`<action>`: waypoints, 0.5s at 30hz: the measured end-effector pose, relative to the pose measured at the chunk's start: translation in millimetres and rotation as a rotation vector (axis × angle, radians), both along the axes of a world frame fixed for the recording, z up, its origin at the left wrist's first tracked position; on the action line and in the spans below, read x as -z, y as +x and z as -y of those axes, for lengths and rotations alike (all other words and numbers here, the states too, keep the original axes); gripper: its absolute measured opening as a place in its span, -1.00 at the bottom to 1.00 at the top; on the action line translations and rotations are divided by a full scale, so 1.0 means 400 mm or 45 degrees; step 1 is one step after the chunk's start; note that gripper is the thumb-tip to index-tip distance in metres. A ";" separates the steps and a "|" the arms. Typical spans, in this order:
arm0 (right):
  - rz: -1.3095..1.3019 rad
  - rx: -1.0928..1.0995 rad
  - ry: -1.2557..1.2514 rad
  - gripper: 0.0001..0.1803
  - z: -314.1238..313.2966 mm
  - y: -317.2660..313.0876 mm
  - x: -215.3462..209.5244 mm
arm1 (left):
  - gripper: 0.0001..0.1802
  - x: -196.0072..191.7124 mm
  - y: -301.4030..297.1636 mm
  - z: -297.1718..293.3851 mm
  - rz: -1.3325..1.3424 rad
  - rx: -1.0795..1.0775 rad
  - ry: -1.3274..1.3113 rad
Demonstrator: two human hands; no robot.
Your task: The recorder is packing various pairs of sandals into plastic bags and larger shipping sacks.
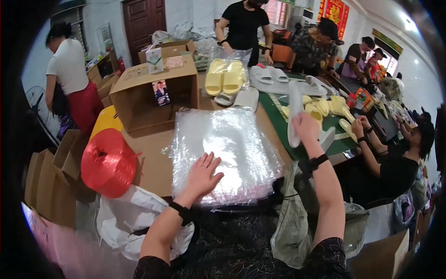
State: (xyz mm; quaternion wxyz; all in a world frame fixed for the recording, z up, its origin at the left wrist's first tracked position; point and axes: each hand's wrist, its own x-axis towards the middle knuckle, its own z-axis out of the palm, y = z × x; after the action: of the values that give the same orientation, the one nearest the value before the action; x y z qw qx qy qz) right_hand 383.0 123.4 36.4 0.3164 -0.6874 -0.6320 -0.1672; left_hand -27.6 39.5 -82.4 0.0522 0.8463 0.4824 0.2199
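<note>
My left hand (203,173) lies flat, fingers spread, on the near part of a stack of clear plastic bags (223,144) on the brown table. My right hand (306,128) is raised over the green mat (278,123) and grips a white slipper (294,114) held upright. A black strap runs around each wrist. A second white slipper (326,138) lies just right of that hand. A pair of yellow slippers (225,76) in a clear bag stands at the far side of the table, with several white slippers (274,76) beside it.
An open cardboard box (148,93) stands left of the bags. A red spool of twine (108,162) sits at the table's left edge. Loose yellow slippers (325,108) lie on the mat. One person stands across the table, others sit along the right, and another stands far left.
</note>
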 end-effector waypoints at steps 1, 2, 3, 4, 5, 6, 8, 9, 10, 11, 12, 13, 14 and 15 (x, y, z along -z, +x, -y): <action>-0.065 0.005 0.078 -0.62 0.001 -0.024 -0.050 | -0.33 -0.010 0.012 0.000 0.056 0.014 0.002; -0.155 -0.015 0.234 -0.59 0.013 -0.066 -0.095 | -0.33 -0.010 0.010 0.005 0.049 -0.020 -0.008; -0.181 -0.040 0.279 -0.57 0.009 -0.062 -0.136 | -0.33 -0.008 0.021 -0.001 0.049 0.004 0.008; -0.342 -0.154 0.219 -0.54 0.034 -0.123 -0.199 | -0.33 -0.001 0.010 -0.001 0.048 -0.003 0.019; -0.400 -0.190 0.244 -0.54 0.048 -0.165 -0.239 | -0.33 0.007 0.001 0.000 0.018 -0.010 0.017; -0.453 -0.204 0.273 -0.54 0.057 -0.184 -0.260 | -0.33 0.004 0.005 0.000 0.017 -0.020 0.013; -0.610 -0.433 0.269 -0.56 0.025 -0.205 -0.252 | -0.33 -0.002 0.009 -0.002 -0.002 0.001 0.025; -0.767 -0.658 0.264 -0.58 0.018 -0.230 -0.256 | -0.32 -0.002 0.006 -0.001 -0.009 -0.006 0.037; -0.767 -0.676 0.259 -0.58 0.018 -0.258 -0.255 | -0.32 -0.002 0.003 0.002 -0.008 -0.024 0.037; -1.074 -0.704 -0.003 -0.60 0.024 -0.289 -0.248 | -0.33 -0.003 -0.001 0.004 -0.013 -0.016 0.030; -1.368 -0.721 -0.280 -0.62 0.032 -0.320 -0.245 | -0.34 -0.001 -0.003 0.004 -0.014 -0.009 0.024; -1.434 -0.704 -0.333 -0.65 0.021 -0.338 -0.216 | -0.35 0.000 -0.002 0.006 0.008 -0.009 0.026; -1.428 -0.720 -0.340 -0.65 0.019 -0.354 -0.188 | -0.35 0.001 -0.001 0.008 0.012 -0.024 0.030; -1.475 -0.695 -0.387 -0.66 0.022 -0.375 -0.161 | -0.35 0.000 -0.003 0.010 0.014 -0.017 0.025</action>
State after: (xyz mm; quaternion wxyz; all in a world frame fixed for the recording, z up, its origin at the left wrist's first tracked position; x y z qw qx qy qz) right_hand 232.8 114.4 100.7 0.5359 -0.5183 -0.5275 0.4074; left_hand -28.7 35.6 -82.5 0.0452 0.8423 0.4855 0.2297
